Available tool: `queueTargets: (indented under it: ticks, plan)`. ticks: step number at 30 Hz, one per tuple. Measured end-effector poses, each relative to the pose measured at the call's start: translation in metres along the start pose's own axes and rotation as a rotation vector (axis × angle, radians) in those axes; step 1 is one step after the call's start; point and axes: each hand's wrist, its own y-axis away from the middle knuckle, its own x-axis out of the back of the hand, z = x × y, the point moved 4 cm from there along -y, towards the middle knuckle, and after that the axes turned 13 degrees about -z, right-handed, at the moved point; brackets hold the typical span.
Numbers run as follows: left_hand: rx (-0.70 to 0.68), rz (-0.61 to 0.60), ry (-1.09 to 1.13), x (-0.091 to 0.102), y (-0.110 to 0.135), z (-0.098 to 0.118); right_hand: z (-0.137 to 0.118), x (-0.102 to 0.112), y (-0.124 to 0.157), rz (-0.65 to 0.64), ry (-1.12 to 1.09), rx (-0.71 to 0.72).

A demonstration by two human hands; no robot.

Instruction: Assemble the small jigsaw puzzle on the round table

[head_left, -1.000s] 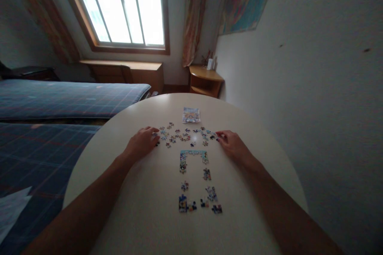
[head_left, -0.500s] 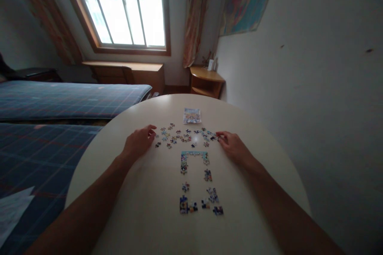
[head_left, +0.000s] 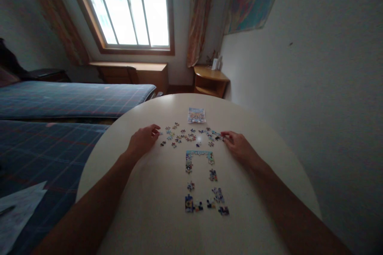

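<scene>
A round cream table [head_left: 155, 207] carries a scatter of loose jigsaw pieces [head_left: 182, 137] and a partly joined puzzle frame [head_left: 199, 155], with more joined bits [head_left: 206, 203] nearer to me. My left hand [head_left: 143, 140] rests at the left end of the scatter, its fingers curled, thumb and forefinger pinched at a small piece I cannot make out. My right hand [head_left: 239, 145] lies at the right end, fingertips pinched on a dark puzzle piece [head_left: 223, 137]. A small picture card [head_left: 196, 115] lies beyond the pieces.
A bed with a blue plaid cover [head_left: 60, 103] runs along the left. A wooden corner shelf [head_left: 211, 79] and a window [head_left: 128, 8] stand at the back. A white wall [head_left: 314, 87] borders the table's right side.
The view has shifted slightly, so everything sits a little further right. My left hand has drawn back a little from the pieces. My right hand stays at the right end of the scatter.
</scene>
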Motion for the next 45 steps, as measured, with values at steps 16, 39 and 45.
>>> queueTargets:
  ticks: [16, 39, 45]
  plan:
    - [-0.280, 0.103, -0.140, -0.030, -0.005, 0.063, 0.001, -0.002, -0.001, -0.003, 0.024, 0.004]
    - [0.033, -0.237, -0.131, -0.030, -0.065, 0.085, -0.004, -0.004, 0.001, -0.018, 0.073, -0.030]
    - [0.000, -0.259, -0.087, -0.032, -0.069, 0.090, -0.010, -0.003, 0.003, -0.003, 0.080, -0.058]
